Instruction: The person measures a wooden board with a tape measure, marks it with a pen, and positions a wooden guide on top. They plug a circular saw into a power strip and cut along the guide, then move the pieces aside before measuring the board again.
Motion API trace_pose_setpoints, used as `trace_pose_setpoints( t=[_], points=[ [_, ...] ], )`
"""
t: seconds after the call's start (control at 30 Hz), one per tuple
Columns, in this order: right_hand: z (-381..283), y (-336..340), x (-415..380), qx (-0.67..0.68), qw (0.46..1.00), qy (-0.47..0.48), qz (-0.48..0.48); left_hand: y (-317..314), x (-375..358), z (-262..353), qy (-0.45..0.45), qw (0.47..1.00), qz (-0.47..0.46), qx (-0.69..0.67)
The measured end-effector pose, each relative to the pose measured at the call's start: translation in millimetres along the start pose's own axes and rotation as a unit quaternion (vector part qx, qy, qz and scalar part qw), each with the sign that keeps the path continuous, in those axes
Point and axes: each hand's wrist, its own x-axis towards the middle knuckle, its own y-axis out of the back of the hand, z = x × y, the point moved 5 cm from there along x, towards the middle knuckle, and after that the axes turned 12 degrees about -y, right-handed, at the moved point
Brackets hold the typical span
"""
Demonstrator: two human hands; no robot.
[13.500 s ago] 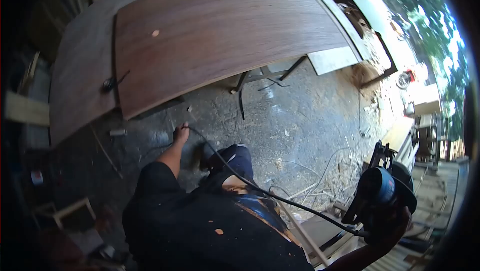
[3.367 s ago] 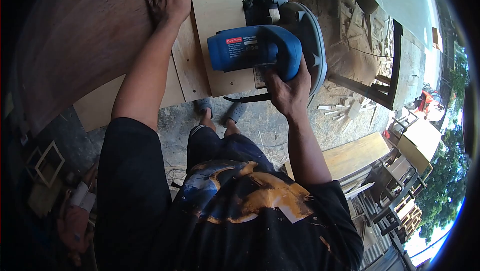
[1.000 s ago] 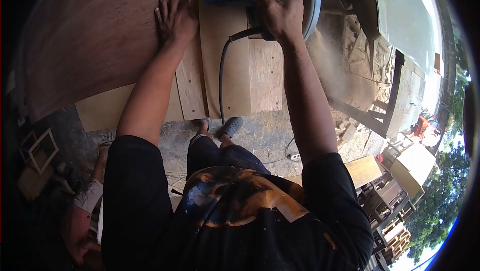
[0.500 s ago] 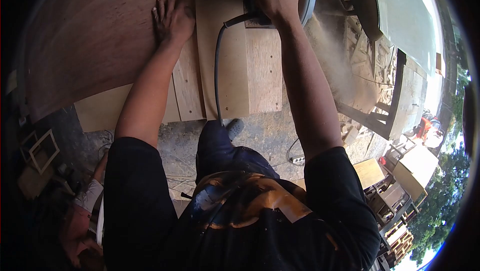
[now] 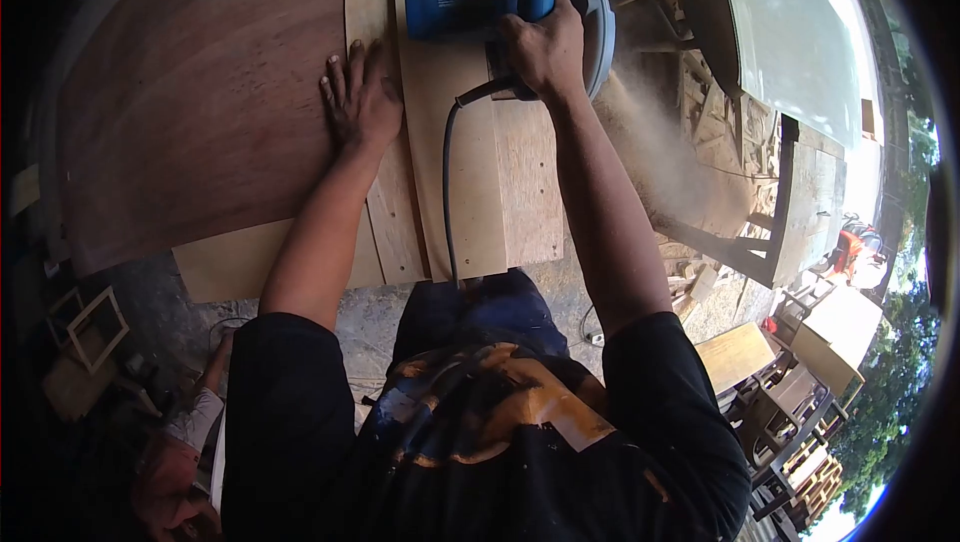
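Observation:
A blue circular saw (image 5: 455, 7) with a grey blade guard sits on a pale plywood strip (image 5: 475, 192). My right hand (image 5: 545, 50) is wrapped around its rear handle. From the saw a black cord (image 5: 447, 182) runs down across the strip toward my body. Sawdust (image 5: 650, 132) sprays out on the right side of the guard. My left hand (image 5: 362, 102) lies flat with fingers spread, pressing on the boards beside the strip, partly over the edge of a reddish-brown plywood sheet (image 5: 200, 92). The blade itself is hidden.
Wood scraps (image 5: 715, 112) are piled to the right, beside a pale sheet (image 5: 800, 42). Stacked wooden furniture (image 5: 800, 392) stands at lower right. At lower left another person (image 5: 180, 452) is partly visible near a small wooden frame (image 5: 98, 330). A power strip (image 5: 596, 340) lies on the floor.
The view has tilted so the saw, boards and both hands appear lower, and more of the saw shows. My right hand still grips the saw; my left hand remains flat on the wood.

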Motion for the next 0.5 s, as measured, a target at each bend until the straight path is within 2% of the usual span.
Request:
trace_pose_setpoints(
  t=[0.17,0.5],
  points=[
    [-2.1,-2.3,7.4,-0.009,1.0,-0.005,0.003,0.2,0.1,0.1,0.016,0.999,-0.042,0.007],
    [-8.5,-4.6,18.9,-0.018,1.0,0.004,0.012,9.1,1.2,4.0,0.014,0.999,-0.034,-0.005]
  ],
)
